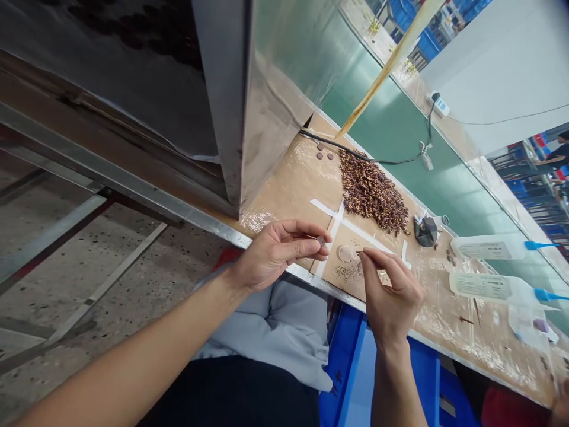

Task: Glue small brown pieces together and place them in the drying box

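Below the heap [373, 193] of brown parts, the left hand [275, 252] reaches in from the left, wrist straight and fingers curled inward, with thumb and fingertips pinching a small brown disc [320, 240]. Also below the heap, a little to the right, the right hand [391, 290] rises with its back to the camera. Its thumb and forefinger are closed on what looks like a thin pin [359, 252], whose tip is just beside a clear dish [344, 254].
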Motion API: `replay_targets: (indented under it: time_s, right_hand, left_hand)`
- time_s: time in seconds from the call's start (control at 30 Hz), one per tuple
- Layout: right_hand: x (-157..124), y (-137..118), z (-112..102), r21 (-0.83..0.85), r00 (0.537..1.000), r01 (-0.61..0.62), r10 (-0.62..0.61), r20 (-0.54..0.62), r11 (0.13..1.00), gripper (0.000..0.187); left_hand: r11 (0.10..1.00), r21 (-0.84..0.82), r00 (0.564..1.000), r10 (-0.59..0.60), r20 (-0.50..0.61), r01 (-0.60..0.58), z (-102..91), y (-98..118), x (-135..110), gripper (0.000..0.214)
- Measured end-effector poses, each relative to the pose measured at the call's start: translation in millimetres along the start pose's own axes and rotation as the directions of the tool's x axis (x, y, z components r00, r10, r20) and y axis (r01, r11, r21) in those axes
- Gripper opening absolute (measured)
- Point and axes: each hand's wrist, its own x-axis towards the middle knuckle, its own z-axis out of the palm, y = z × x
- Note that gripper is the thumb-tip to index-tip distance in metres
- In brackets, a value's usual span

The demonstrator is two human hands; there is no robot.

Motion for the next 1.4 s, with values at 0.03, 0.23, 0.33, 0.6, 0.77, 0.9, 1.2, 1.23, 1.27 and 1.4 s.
replay_targets:
  time_s: [0.03, 0.23, 0.33, 0.6, 0.77, 0.9, 1.2, 1.23, 1.27, 1.4]
  right_hand:
    - [0, 0, 0, -0.007, 1.0, 0.0, 0.0, 0.002, 1.0, 0.014]
    - [0, 0, 1, -0.019, 1.0, -0.001, 0.001, 0.0, 1.0, 0.016]
    - [0, -1, 0, -0.012, 1.0, 0.009, -0.009, 0.007, 1.0, 0.013]
    - [1, -3, 0, -0.035, 0.999, 0.048, -0.047, 0.01, 0.998, 0.013]
    - [6, -5, -3, -0.046, 0.998, 0.053, -0.054, -0.042, 0.998, 0.013]
    - [11, -3, 0, -0.021, 0.997, 0.069, -0.07, -0.023, 0.997, 0.016]
    - [9, 7, 4, -0.009, 0.995, 0.095, -0.095, 0.028, 0.995, 0.017]
    - [9, 7, 5, -0.004, 0.995, 0.092, -0.092, 0.024, 0.996, 0.016]
    - [8, 8, 5, 0.002, 0.996, 0.091, -0.091, 0.02, 0.996, 0.016]
    - [8, 7, 5, 0.027, 0.996, 0.085, -0.085, -0.01, 0.996, 0.016]
  left_hand:
    - [1.0, 0.0, 1.0, 0.0, 0.001, 0.0, 0.0, 0, 0, 0.017]
    - [1.0, -0.002, 1.0, -0.001, 0.007, 0.001, -0.7, 0, -2, 0.018]
    - [1.0, -0.002, 1.0, -0.002, 0.002, 0.002, 0.1, 1, -2, 0.017]
    - [1.0, 0.004, 1.0, -0.007, -0.007, 0.007, 1.7, 2, -2, 0.016]
    - [1.0, 0.017, 1.0, -0.009, -0.011, 0.009, 1.7, 2, -2, 0.015]
    - [0.999, 0.039, 1.0, -0.007, -0.023, 0.007, 1.1, 2, -2, 0.016]
    - [1.0, 0.016, 1.0, -0.002, -0.011, 0.002, 1.6, 2, -2, 0.017]
    - [1.0, 0.01, 1.0, 0.0, -0.011, 0.0, 1.8, 2, -2, 0.018]
    - [1.0, 0.009, 1.0, -0.001, -0.013, 0.001, 1.9, 2, -2, 0.019]
    - [0.999, 0.046, 0.999, -0.014, -0.029, 0.016, 0.5, 2, -2, 0.019]
